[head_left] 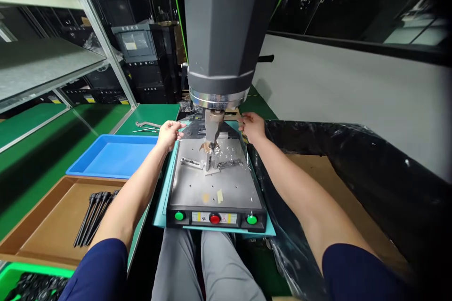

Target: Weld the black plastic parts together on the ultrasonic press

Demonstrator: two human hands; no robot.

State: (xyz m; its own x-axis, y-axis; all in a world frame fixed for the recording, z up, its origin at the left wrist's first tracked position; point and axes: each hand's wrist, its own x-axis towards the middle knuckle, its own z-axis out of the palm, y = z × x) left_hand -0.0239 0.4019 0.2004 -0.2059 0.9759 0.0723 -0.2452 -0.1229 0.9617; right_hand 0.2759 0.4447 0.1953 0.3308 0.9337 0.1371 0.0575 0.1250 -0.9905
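Observation:
Both arms reach forward around the head of a grey bench press (221, 23). My left hand (170, 134) is closed in a pinch at the left edge of what looks like clear plastic film (231, 153), which glints over the back of the metal base plate (212, 193). On the other side, my right hand (253, 127) has its fingers curled at the film's far right edge, beside the press column. A metal fixture (208, 162) with slotted arms stands on the plate beneath the press tip. The fingertips are small and partly hidden.
Green buttons (179, 216) flank a red button (214, 218) at the front. To the left are a blue tray (116, 155), a brown tray (45, 225) with several black rods (95, 216), a green bin (38, 270) and wrenches (146, 126). A black-lined box (356, 188) stands right.

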